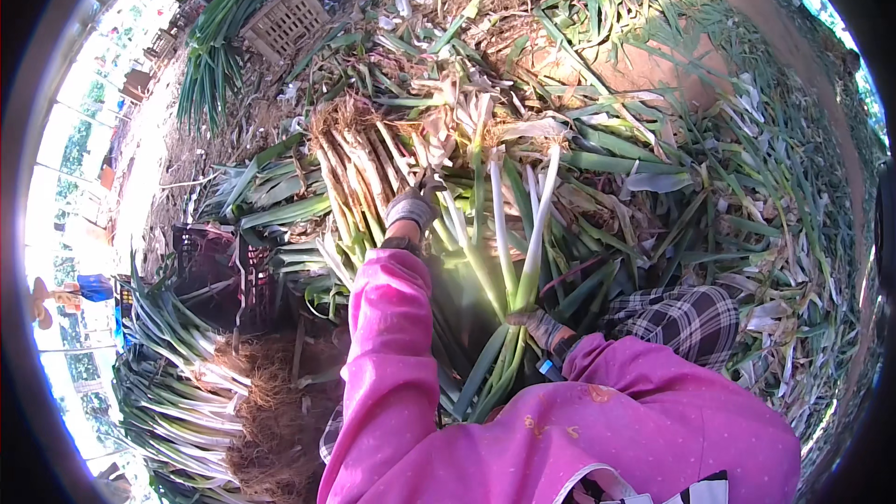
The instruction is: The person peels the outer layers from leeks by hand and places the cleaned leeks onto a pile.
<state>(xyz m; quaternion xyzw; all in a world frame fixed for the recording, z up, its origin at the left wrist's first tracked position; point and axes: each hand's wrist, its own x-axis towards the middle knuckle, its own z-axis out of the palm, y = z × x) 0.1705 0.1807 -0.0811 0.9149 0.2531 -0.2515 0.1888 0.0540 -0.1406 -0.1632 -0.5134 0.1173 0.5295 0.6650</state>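
My left hand (411, 212), in a grey glove, reaches forward to the right edge of a heap of untrimmed leeks (353, 163) with brown roots and dry outer skins. Its fingers are bent around the upper end of a leek, partly hidden. My right hand (539, 327), also gloved, is closed around several cleaned leeks (530, 266) close to my body. Their white shafts fan out away from me, and their green leaves hang down toward my lap.
Cut leaves and peeled skins (653, 182) cover the ground ahead and to the right. At left are stacked leeks (201, 411) with roots and a dark crate (207, 261). A pale crate (286, 19) stands far left beside green leek tops (210, 70). Plaid cloth (681, 322) lies at my right.
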